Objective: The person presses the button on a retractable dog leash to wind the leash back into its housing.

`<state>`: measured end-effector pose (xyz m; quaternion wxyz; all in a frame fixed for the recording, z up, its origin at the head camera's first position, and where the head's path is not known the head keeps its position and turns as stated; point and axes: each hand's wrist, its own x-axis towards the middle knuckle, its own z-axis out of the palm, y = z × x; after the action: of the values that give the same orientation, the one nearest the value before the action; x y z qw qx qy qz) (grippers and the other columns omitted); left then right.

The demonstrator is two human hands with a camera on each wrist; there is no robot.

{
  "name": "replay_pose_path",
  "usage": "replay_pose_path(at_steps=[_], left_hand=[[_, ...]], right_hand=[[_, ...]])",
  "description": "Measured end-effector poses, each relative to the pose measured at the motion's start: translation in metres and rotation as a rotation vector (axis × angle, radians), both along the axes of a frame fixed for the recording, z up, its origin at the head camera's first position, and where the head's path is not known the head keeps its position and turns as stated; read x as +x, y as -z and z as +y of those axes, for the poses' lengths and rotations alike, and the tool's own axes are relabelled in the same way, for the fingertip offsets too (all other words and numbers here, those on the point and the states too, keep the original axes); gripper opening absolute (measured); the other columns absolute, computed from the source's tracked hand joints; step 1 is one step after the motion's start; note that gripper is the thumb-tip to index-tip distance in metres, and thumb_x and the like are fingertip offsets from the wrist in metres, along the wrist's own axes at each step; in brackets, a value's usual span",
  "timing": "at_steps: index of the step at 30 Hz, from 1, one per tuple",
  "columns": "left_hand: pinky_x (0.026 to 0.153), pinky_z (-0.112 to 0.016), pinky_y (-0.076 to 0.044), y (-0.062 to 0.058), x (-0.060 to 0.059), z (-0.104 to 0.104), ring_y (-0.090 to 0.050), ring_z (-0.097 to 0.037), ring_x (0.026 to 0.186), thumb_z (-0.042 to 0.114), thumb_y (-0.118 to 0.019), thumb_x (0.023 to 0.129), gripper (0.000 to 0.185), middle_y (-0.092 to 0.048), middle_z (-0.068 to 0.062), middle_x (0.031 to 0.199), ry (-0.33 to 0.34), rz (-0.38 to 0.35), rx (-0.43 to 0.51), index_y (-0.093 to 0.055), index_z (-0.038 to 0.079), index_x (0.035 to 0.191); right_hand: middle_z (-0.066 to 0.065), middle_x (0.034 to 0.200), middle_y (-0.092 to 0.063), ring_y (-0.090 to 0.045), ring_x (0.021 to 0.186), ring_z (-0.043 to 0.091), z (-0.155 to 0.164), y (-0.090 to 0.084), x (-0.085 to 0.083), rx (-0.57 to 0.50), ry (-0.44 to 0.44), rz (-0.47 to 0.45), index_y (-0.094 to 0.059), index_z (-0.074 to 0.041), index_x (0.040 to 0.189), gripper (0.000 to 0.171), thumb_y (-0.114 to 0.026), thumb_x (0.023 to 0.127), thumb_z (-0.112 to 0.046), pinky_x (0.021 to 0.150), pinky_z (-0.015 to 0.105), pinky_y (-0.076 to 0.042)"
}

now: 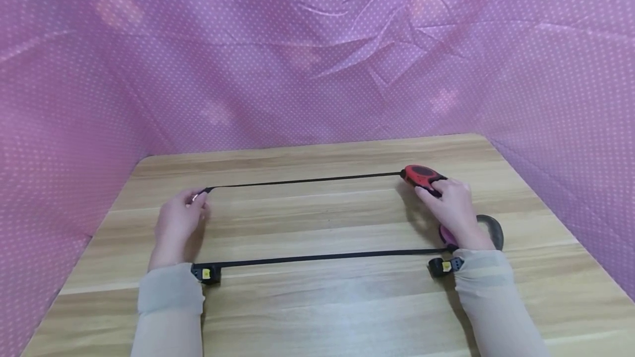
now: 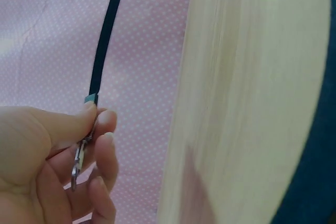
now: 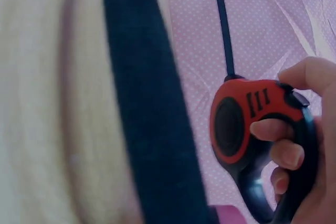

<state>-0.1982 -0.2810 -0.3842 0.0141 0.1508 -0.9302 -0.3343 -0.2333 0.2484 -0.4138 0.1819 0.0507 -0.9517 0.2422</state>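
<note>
My right hand (image 1: 453,208) grips the black handle of a red retractable dog leash (image 3: 247,103), fingers curled through its loop and thumb up by the button. Its black strap (image 1: 307,180) runs out, drawn fairly straight, across to my left hand (image 1: 178,219). There, thumb and fingertips pinch the strap's end just above a metal clip (image 2: 79,161), which hangs among the fingers. A second retractable leash, purple with a dark grey handle (image 1: 491,230), lies on the table, partly hidden by my right wrist. Its strap (image 1: 322,257) stretches leftward to near my left wrist.
The wooden table (image 1: 317,313) has a rounded far edge. Pink dotted cloth (image 1: 307,70) hangs behind it and at both sides. A small black camera sits on each wrist, the left camera (image 1: 210,274) close to the second strap's end.
</note>
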Motion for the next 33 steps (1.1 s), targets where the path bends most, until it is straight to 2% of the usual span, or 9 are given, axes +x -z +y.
replay_pose_path(at_steps=[5, 11, 17, 25, 33], left_hand=[[0.093, -0.055, -0.041, -0.0024, 0.0012, 0.0013, -0.054, -0.040, 0.121, 0.045, -0.035, 0.106, 0.054, -0.062, -0.020, 0.128, -0.052, 0.039, 0.014, -0.054, 0.007, 0.138], [0.084, -0.048, -0.041, -0.0037, 0.0016, 0.0014, -0.056, -0.038, 0.116, 0.047, -0.035, 0.106, 0.051, -0.064, -0.018, 0.127, -0.066, 0.065, -0.011, -0.061, 0.008, 0.127], [0.072, -0.034, -0.039, -0.0052, 0.0032, 0.0030, -0.065, -0.032, 0.101, 0.048, -0.036, 0.105, 0.052, -0.067, -0.017, 0.124, -0.086, 0.080, -0.020, -0.061, 0.010, 0.129], [0.072, -0.036, -0.038, -0.0057, 0.0034, 0.0056, -0.069, -0.033, 0.100, 0.048, -0.037, 0.105, 0.050, -0.067, -0.016, 0.126, -0.091, 0.094, -0.037, -0.063, 0.011, 0.126], [0.070, -0.034, -0.037, -0.0060, 0.0051, 0.0052, -0.067, -0.033, 0.099, 0.051, -0.038, 0.104, 0.052, -0.068, -0.016, 0.124, -0.106, 0.089, -0.019, -0.064, 0.013, 0.128]], right_hand=[[0.023, 0.078, -0.070, -0.060, 0.077, 0.038, -0.0010, -0.0005, -0.0005, -0.001, -0.047, 0.163, -0.051, -0.008, 0.057, 0.042, -0.071, 0.086, -0.032, 0.075, 0.047, -0.029], [0.016, 0.066, -0.065, -0.052, 0.067, 0.031, 0.0007, 0.0014, 0.0016, -0.023, -0.072, 0.258, -0.048, -0.009, 0.055, 0.042, -0.073, 0.083, -0.028, 0.073, 0.044, -0.027], [0.019, 0.064, -0.063, -0.055, 0.066, 0.036, 0.0013, 0.0031, 0.0013, -0.054, -0.087, 0.363, -0.046, -0.007, 0.055, 0.041, -0.077, 0.078, -0.023, 0.069, 0.044, -0.027], [0.023, 0.067, -0.067, -0.061, 0.067, 0.041, 0.0028, 0.0024, 0.0023, -0.057, -0.064, 0.420, -0.049, -0.005, 0.055, 0.042, -0.083, 0.072, -0.022, 0.073, 0.048, -0.030], [0.020, 0.063, -0.064, -0.059, 0.067, 0.038, 0.0037, 0.0010, 0.0032, -0.036, -0.070, 0.426, -0.050, -0.004, 0.055, 0.042, -0.081, 0.071, -0.028, 0.074, 0.049, -0.031]])
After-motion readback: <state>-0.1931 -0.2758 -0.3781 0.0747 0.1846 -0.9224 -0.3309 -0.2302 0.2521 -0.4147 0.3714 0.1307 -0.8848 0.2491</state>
